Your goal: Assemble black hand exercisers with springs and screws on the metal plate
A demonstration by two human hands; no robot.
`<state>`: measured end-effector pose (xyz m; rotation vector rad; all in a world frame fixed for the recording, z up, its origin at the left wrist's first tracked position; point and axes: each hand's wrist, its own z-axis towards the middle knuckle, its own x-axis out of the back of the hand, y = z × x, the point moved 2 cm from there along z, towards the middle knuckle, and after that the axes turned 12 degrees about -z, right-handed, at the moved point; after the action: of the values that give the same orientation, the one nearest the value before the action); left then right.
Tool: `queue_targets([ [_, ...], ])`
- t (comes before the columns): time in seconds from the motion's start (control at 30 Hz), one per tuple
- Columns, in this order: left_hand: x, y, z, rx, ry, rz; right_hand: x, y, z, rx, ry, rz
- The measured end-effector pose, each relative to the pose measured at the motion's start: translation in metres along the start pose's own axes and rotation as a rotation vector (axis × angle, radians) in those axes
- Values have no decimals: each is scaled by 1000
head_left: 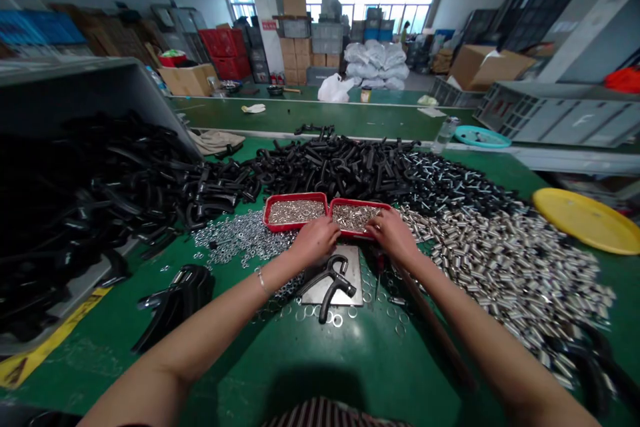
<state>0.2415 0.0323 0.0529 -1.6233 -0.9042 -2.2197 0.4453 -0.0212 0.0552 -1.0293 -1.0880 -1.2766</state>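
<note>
My right hand (393, 230) reaches into the right red tray (359, 202), its fingers bent together among small shiny metal parts (353, 216). What they pinch, if anything, is hidden. My left hand (316, 239) hovers by the corner where the two trays meet, fingers curled; their contents cannot be made out. Small metal pieces also fill the left red tray (295, 197). Below my hands, a black forked handle with a metal barrel (336, 280) lies on a metal plate (311, 293). Flat rings (337, 321) are scattered around the plate. A screwdriver (379, 273) lies to its right.
Black handles pile up behind the trays (340, 167) and in a grey bin (115, 73) at left. Nuts (240, 237) spread at left, metal sleeves (480, 260) and black-headed bolts (445, 180) at right. A yellow lid (590, 220) sits at the right edge.
</note>
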Motion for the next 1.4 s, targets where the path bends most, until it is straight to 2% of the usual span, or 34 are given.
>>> queue_targets([
  [0.13, -3, -6, 57, 2, -19, 71, -17, -9, 34, 15, -27, -104],
  [0.2, -11, -8, 73, 11, -38, 78, -26, -16, 43, 20, -20, -89],
  [0.27, -22, -9, 77, 21, -33, 80, -33, -18, 45, 23, -7, -61],
  [0.4, -38, -11, 65, 36, 41, 63, -41, -14, 37, -5, 41, 29],
  [0.57, -39, -11, 61, 91, 144, 21, -42, -10, 37, -92, 128, 178],
  [0.67, -29, -6, 43, 138, 259, -91, -34, -2, 30, -170, 183, 251],
  [0.77, -23, 2, -2, 178, 343, -365, -24, 4, 2, -131, 206, 364],
  [0.87, -29, 8, -51, 213, 251, -527, -23, -3, -36, -26, 68, 604],
  [0.97, -42, 10, -78, 266, 214, -559, -29, -16, -60, -93, -140, 804],
  [1.07, -48, 9, -81, 267, 202, -574, -33, -29, -62, -119, -245, 754],
  [1.2, -44, 6, -77, 262, 163, -638, -33, -39, -52, -32, -277, 523],
  [1.4, -39, 6, -80, 269, 143, -632, -32, -47, -49, 12, -338, 377],
])
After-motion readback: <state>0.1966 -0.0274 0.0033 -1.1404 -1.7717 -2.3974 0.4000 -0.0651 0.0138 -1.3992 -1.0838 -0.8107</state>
